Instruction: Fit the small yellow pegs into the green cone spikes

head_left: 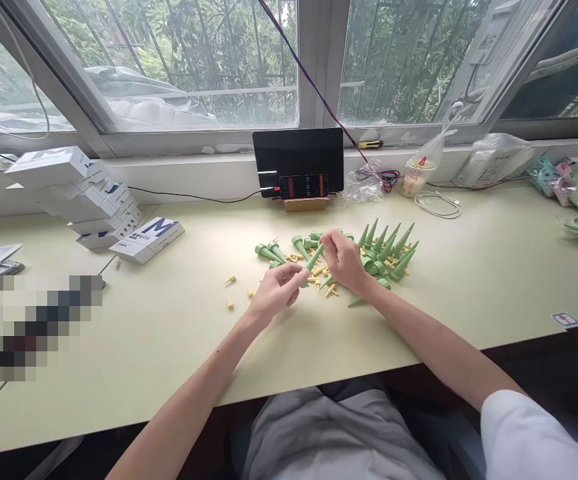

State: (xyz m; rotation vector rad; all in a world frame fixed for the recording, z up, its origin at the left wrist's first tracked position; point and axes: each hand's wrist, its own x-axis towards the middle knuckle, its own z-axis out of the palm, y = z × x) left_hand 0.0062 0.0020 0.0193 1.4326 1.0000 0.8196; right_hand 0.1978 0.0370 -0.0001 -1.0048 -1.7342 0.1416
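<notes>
My left hand (pixel 279 288) is closed on the wide lower end of a green plastic cone (pixel 315 259), held tilted above the table. At the cone's narrow tip, the fingers of my right hand (pixel 343 259) are pinched together; whether a small part sits between them is hidden. Around and behind my hands lie loose green cones (pixel 275 251) and many small yellow plastic pieces (pixel 333 291). To the right, several green cones (pixel 393 243) stand in a cluster with their points up. A few yellow pieces (pixel 230 304) lie apart on the left.
A phone (pixel 305 187) showing a timer leans on a black tablet (pixel 299 150) at the back. White boxes (pixel 83 193) are stacked on the left. A bagged cup (pixel 417 175) and a white cable (pixel 439 205) are at the back right. Pastel plastic items (pixel 576 183) lie far right.
</notes>
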